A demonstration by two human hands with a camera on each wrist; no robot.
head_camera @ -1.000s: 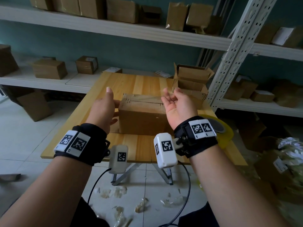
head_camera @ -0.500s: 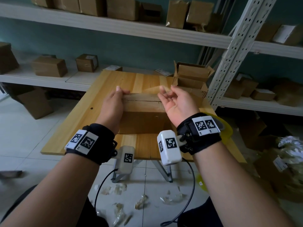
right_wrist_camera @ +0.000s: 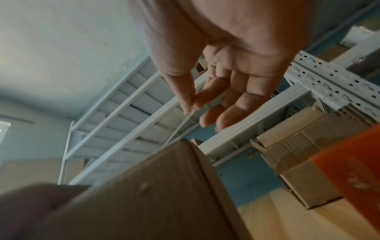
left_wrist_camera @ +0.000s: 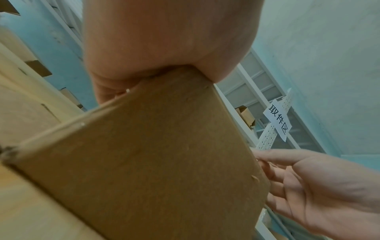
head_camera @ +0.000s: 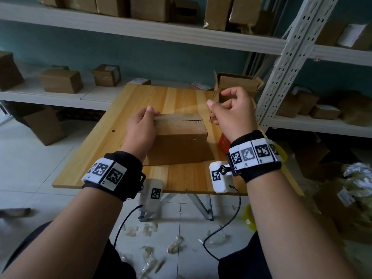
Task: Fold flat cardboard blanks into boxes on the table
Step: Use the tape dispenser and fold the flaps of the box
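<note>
Pinching tape [head_camera: 194, 108] taut past box [head_camera: 178, 141] right end, right hand [head_camera: 231, 111] raised; left hand [head_camera: 138, 127] grips left end, seam running left-right.

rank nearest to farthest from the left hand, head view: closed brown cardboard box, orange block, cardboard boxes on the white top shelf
1. Closed brown cardboard box: in the left hand.
2. Orange block: right of that box.
3. Cardboard boxes: white top shelf, far back.
</note>
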